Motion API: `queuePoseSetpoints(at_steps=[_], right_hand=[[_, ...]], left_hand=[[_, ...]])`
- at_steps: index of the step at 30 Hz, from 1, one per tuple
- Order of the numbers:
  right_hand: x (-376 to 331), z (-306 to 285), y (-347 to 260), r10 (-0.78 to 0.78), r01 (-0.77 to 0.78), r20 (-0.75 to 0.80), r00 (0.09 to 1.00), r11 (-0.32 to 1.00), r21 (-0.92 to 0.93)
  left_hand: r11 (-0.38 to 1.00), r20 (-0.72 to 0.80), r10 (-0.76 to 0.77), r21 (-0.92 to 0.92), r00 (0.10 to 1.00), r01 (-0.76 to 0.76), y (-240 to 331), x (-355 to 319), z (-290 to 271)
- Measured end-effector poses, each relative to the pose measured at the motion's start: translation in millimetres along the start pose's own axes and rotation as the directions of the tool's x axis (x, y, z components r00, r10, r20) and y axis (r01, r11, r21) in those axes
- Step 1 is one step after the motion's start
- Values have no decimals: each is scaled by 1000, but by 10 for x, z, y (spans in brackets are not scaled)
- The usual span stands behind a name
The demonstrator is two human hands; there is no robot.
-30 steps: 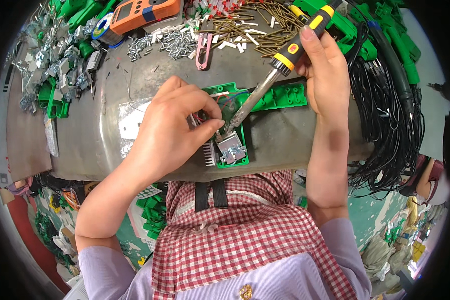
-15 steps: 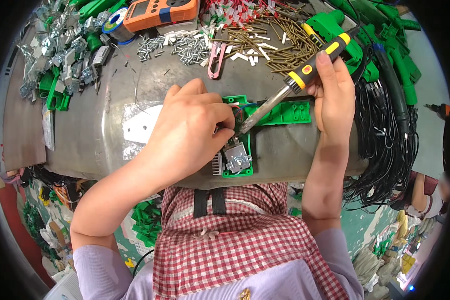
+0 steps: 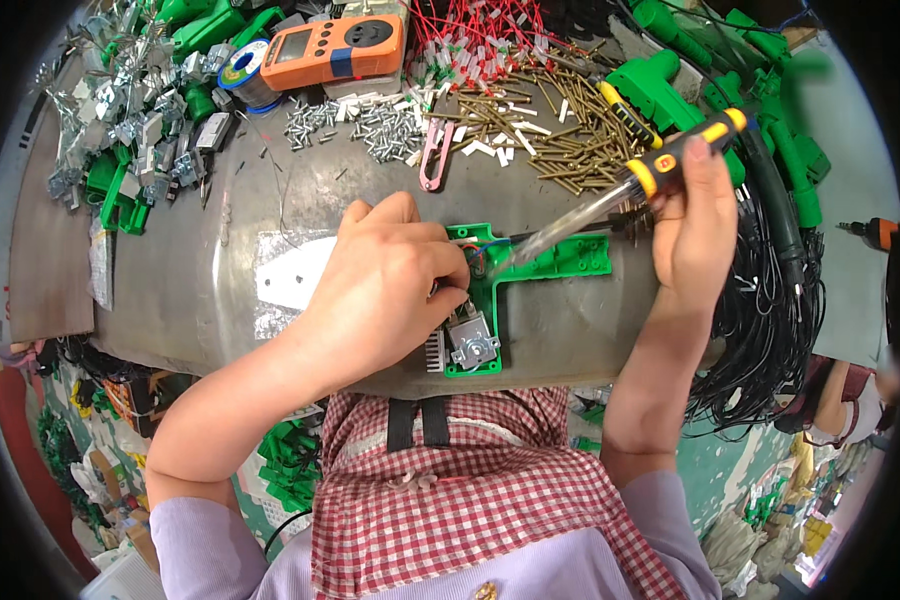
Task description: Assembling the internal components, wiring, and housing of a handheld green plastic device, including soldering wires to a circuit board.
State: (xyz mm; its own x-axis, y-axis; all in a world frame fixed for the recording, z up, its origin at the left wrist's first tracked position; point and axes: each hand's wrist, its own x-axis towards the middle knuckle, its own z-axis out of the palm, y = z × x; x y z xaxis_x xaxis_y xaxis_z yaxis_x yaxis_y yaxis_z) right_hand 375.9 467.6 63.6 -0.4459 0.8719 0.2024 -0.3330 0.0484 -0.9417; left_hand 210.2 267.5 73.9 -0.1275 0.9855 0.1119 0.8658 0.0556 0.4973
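Observation:
A green plastic housing (image 3: 560,258) lies on the metal bench in front of me, one half of a shell with a long arm to the right. In its lower part sits a square silvery metal component (image 3: 472,341), with a finned metal heat sink (image 3: 434,352) beside it. My left hand (image 3: 385,280) is closed in a pinch at the housing's left edge; its fingers hide whatever they hold. My right hand (image 3: 698,215) grips a soldering iron (image 3: 685,162) by its black and yellow handle. The blurred tip points down-left, close to the thin wires (image 3: 482,250) inside the housing.
Behind the housing lie a pink tool (image 3: 435,155), loose screws (image 3: 385,135), brass-coloured rods (image 3: 575,150) and an orange meter (image 3: 335,48). A solder spool (image 3: 248,75) and metal parts (image 3: 160,140) are at left. Black cables (image 3: 770,320) hang at the right edge.
My right hand has moved to the right with the soldering iron, drawing its tip slightly back from the wires. The left hand keeps its pinch at the housing. The whole view has shifted a little.

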Motion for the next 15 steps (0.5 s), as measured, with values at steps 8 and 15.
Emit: queuePoseSetpoints(at_steps=[8,15], right_hand=[[604,155,-122,-340,337,-2,940,931,-143],[1290,701,162,-551,538,52,833,784,-309]], left_hand=[[999,1,-6,45,1000,6,-8,-69,16],[1000,-11,16,9,1000,-16,27,-72,2]])
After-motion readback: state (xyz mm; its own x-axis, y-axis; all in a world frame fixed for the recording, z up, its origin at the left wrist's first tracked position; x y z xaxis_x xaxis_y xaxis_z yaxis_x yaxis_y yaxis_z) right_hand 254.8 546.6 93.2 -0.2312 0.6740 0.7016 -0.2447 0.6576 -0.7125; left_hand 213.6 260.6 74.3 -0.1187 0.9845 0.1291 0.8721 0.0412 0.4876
